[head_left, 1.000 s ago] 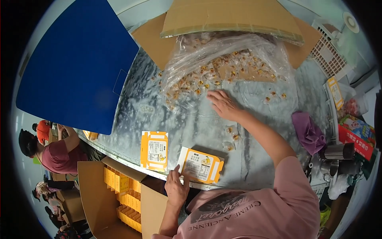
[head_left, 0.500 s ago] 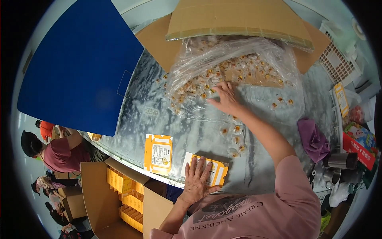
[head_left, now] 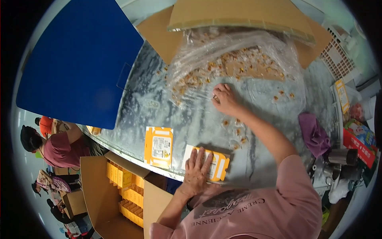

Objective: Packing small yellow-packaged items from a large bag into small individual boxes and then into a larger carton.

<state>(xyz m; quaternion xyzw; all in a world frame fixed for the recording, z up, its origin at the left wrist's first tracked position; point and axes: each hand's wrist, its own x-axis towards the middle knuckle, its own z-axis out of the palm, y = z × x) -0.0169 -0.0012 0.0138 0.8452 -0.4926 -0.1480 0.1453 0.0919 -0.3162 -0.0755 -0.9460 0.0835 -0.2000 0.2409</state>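
Note:
My left hand (head_left: 196,169) lies flat, fingers stretched, on a folded yellow-and-white carton (head_left: 219,167) at the table's near edge. My right hand (head_left: 226,100) is curled just in front of the pile, its fingertips pinched on what looks like a small clear packet, mostly hidden by the fingers. Many small clear packets (head_left: 195,78) with yellow-brown contents lie in a large clear plastic bag (head_left: 254,38), which spills from an open cardboard box (head_left: 238,14). Several loose packets (head_left: 238,132) lie below my right forearm. Another flat yellow-and-white carton (head_left: 159,148) rests to the left.
A big cardboard box (head_left: 93,191) with rows of yellow cartons (head_left: 119,175) stands lower left. A blue panel (head_left: 79,63) rises at the left, people beyond it. To the right are a purple cloth (head_left: 313,134), a metal cup (head_left: 343,157) and a white plastic basket (head_left: 338,55).
My right hand has drawn back slightly from the pile, and its spread fingers have closed. My left hand stays flat on the carton. The view has shifted slightly.

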